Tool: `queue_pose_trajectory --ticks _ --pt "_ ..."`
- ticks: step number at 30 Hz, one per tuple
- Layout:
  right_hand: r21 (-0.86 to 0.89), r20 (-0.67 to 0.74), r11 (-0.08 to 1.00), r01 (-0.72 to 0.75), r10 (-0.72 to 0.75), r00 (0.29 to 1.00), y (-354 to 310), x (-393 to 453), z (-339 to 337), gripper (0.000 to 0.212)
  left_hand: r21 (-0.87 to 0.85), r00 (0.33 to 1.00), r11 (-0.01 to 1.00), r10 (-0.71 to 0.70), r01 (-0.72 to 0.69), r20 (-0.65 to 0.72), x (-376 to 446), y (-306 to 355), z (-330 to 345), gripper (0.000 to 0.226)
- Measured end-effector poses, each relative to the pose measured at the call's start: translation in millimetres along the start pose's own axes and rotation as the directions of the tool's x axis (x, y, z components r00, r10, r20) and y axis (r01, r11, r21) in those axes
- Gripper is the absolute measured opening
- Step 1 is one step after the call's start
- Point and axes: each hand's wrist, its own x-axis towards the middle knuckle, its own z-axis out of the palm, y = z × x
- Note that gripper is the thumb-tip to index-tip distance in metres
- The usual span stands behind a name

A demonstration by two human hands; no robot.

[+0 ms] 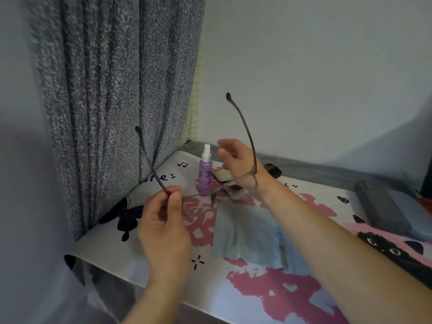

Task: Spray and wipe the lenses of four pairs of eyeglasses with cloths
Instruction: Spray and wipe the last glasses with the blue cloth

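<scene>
My left hand (pixel 163 225) pinches the left temple of a thin-framed pair of eyeglasses (pixel 246 127) near the hinge and holds them up above the table, both temples pointing up and away. Behind the frame's right side is my right hand (pixel 236 162), fingers loosely spread, close to the right of the purple spray bottle (pixel 205 174) and holding nothing. The bottle stands upright at the back of the table. A light blue cloth (pixel 245 235) lies flat on the mat under my right forearm. Two dark-framed glasses (pixel 272 170) lie behind my right hand, partly hidden.
A printed mat (pixel 131 242) with pink patches, a butterfly and a black cat covers the table. A grey curtain (pixel 105 90) hangs at the left and a wall stands behind. A dark grey case (pixel 383 204) lies at the right.
</scene>
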Motion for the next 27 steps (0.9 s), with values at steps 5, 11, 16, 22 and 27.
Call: queue_pose_trajectory --ticks 5,11,16,22,27 --pt "-0.04 0.061 0.997 0.06 -0.057 0.996 1.6 29.6 33.2 0.011 -0.034 0.998 0.999 -0.024 0.022 -0.054 4.5 0.2 0.7 0.012" --pt "0.276 -0.12 0.961 -0.012 0.047 0.992 3.7 8.5 1.8 0.013 -0.022 1.0 1.0 -0.018 0.018 -0.016 5.9 -1.5 0.0 0.011" --pt "0.262 -0.395 0.963 0.065 0.046 0.918 -18.9 -58.3 -103.0 0.012 0.044 0.985 0.999 -0.033 0.026 0.171 1.7 5.7 2.7 0.013" --pt "0.005 -0.575 0.997 -0.078 0.067 0.815 -21.7 -173.3 -179.4 0.012 -0.001 0.927 0.997 0.078 -0.083 0.368 -27.0 29.9 59.1 0.012" --pt "0.047 -0.569 0.996 -0.074 0.087 0.818 -0.5 -216.5 -191.9 0.004 0.01 0.807 0.971 0.193 -0.239 0.558 -56.3 19.7 114.4 0.017"
